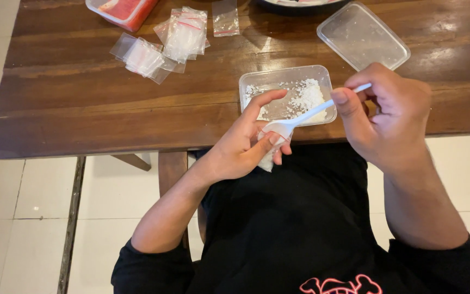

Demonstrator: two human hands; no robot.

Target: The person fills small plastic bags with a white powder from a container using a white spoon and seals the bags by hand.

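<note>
White plastic spoon (314, 111) in right hand (390, 117), bowl over left-hand (243, 147) bag (267, 159).

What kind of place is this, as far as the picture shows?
Probably a home, perhaps a dining area: a dark wooden table on a white tiled floor, with a clear plastic food container of white powder and small zip bags on it.

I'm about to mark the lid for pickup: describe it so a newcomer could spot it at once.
On the brown wooden table, look to its far right part, beyond the right hand. The clear plastic lid lies there flat and bare, set askew. Unlike the clear tub beside it, it holds no white powder.
</note>
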